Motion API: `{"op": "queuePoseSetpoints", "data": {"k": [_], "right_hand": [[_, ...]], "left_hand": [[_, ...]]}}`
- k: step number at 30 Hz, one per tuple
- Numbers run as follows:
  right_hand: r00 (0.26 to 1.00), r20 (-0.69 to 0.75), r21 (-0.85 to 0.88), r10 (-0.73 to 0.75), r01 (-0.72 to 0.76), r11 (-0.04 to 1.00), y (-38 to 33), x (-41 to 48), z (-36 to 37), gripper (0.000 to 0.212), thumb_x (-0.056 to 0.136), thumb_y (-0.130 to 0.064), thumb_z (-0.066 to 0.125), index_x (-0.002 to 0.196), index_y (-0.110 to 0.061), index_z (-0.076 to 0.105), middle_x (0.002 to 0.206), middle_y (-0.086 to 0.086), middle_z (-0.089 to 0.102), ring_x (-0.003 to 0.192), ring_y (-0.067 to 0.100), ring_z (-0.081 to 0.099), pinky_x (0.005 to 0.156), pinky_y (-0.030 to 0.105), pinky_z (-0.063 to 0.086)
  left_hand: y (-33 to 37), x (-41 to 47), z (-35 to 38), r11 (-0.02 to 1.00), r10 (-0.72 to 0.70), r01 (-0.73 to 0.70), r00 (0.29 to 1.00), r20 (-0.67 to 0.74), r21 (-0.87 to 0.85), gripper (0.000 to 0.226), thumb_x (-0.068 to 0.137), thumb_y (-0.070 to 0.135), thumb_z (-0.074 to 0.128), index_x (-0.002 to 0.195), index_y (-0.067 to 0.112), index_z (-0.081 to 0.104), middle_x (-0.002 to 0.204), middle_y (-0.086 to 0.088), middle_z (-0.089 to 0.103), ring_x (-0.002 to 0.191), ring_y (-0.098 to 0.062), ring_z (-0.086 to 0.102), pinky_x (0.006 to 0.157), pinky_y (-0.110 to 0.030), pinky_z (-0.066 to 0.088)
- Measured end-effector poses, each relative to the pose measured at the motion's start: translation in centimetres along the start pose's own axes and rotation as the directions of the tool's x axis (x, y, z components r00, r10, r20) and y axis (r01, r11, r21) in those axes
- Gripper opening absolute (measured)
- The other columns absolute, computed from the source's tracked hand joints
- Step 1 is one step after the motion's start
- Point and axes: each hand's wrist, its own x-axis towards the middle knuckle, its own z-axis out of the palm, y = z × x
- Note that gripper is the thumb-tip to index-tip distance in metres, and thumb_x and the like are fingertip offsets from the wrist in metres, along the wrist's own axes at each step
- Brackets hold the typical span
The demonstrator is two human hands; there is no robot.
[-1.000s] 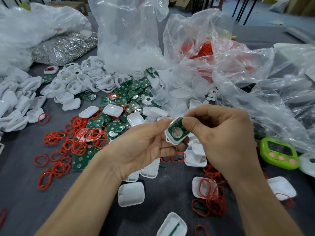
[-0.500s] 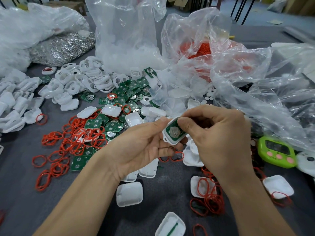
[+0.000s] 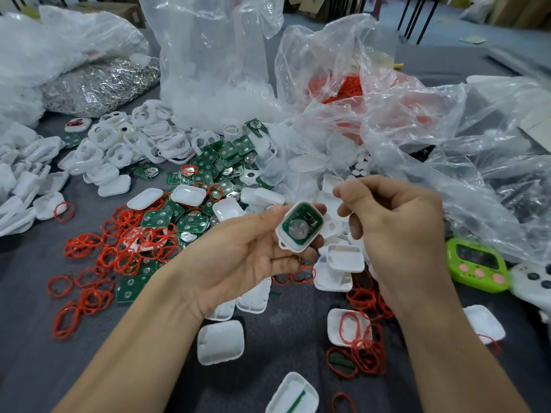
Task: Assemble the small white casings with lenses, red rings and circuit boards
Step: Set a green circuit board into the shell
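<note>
Fingers and thumb of my left hand (image 3: 238, 257) are wrapped round a white casing (image 3: 310, 211), open side up, held above the table. The green circuit board (image 3: 301, 226) sits inside it, with a round metal disc on top. My right hand (image 3: 393, 228) hangs just beside it, not touching, fingers curled in on nothing I can see. Loose red rings (image 3: 119, 251) and spare boards (image 3: 208, 162) are piled on the table to the left, with a green timer (image 3: 477, 265) to the right.

free: bare desk (image 3: 24, 368) at near-left corner
blocked far edge: plastic bags (image 3: 220, 70)
blocked middle: red rings (image 3: 119, 251), circuit boards (image 3: 208, 165)
</note>
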Motion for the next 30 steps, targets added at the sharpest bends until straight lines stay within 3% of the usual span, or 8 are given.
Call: {"op": "queuePoseSetpoints", "data": {"k": [4, 7, 15, 23, 27, 30], "right_hand": [[0.965, 0.22, 0.119, 0.143, -0.172, 0.978, -0.2, 0.2, -0.1, 0.015, 0.09, -0.004, 0.071, 0.081, -0.014, 0.08, 0.074, 0.008, 0.074, 0.054, 0.013, 0.052, 0.055, 0.024, 0.048], [0.943, 0.283, 0.134, 0.178, -0.223, 0.966, -0.2, 0.4, -0.4, 0.016, 0.089, 0.0, 0.07, 0.088, -0.012, 0.081, 0.08, 0.009, 0.076, 0.056, 0.013, 0.056, 0.055, 0.02, 0.048], [0.965, 0.212, -0.044, 0.152, -0.146, 0.988, 0.7, 0.3, -0.1, 0.018, 0.087, -0.007, 0.075, 0.089, -0.024, 0.08, 0.069, -0.006, 0.074, 0.054, 0.007, 0.062, 0.057, 0.017, 0.048], [0.958, 0.21, -0.093, 0.196, -0.18, 0.979, 0.9, 0.1, 0.3, 0.012, 0.088, -0.015, 0.072, 0.085, -0.025, 0.079, 0.075, 0.0, 0.077, 0.056, 0.014, 0.069, 0.063, 0.033, 0.05], [0.96, 0.204, -0.179, 0.194, -0.158, 0.971, 1.3, -0.3, 0.8, 0.006, 0.086, -0.029, 0.072, 0.082, -0.032, 0.076, 0.071, -0.005, 0.076, 0.061, 0.016, 0.072, 0.064, 0.04, 0.055], [0.964, 0.194, -0.227, 0.182, -0.137, 0.964, 1.1, -0.3, 0.9, 0.006, 0.083, -0.038, 0.071, 0.081, -0.035, 0.075, 0.068, -0.006, 0.074, 0.062, 0.017, 0.071, 0.069, 0.045, 0.061]], "left_hand": [[0.1, 0.0, -0.1, 1.0, 0.01, -0.01, 1.0, -0.019, 0.006, 0.046, 0.101, 0.032, 0.049, 0.136, 0.007, 0.064, 0.113, -0.015, 0.073, 0.091, -0.02, 0.072, 0.078, -0.028, 0.057], [0.0, 0.0, 0.0, 0.999, 0.03, -0.031, 0.998, -0.046, -0.011, 0.045, 0.1, 0.027, 0.048, 0.137, 0.006, 0.062, 0.117, -0.016, 0.073, 0.095, -0.023, 0.074, 0.079, -0.029, 0.058], [-0.1, 0.4, 0.1, 0.999, 0.051, -0.051, 0.99, -0.128, 0.005, 0.039, 0.093, 0.025, 0.055, 0.122, 0.008, 0.074, 0.126, -0.019, 0.071, 0.106, -0.029, 0.074, 0.081, -0.033, 0.062], [-0.8, 0.8, 0.8, 0.989, 0.137, -0.111, 0.932, -0.335, 0.095, 0.025, 0.098, 0.001, 0.053, 0.113, 0.005, 0.073, 0.111, -0.022, 0.076, 0.095, -0.031, 0.077, 0.07, -0.034, 0.063], [-1.6, 1.2, 1.3, 0.974, 0.203, -0.143, 0.895, -0.397, 0.176, 0.035, 0.099, -0.004, 0.052, 0.095, 0.012, 0.082, 0.101, -0.018, 0.078, 0.088, -0.027, 0.078, 0.068, -0.032, 0.063], [-2.0, 1.4, 1.6, 0.965, 0.238, -0.171, 0.892, -0.386, 0.199, 0.041, 0.099, -0.004, 0.051, 0.093, 0.019, 0.084, 0.096, -0.012, 0.079, 0.083, -0.019, 0.076, 0.07, -0.028, 0.062]]}}
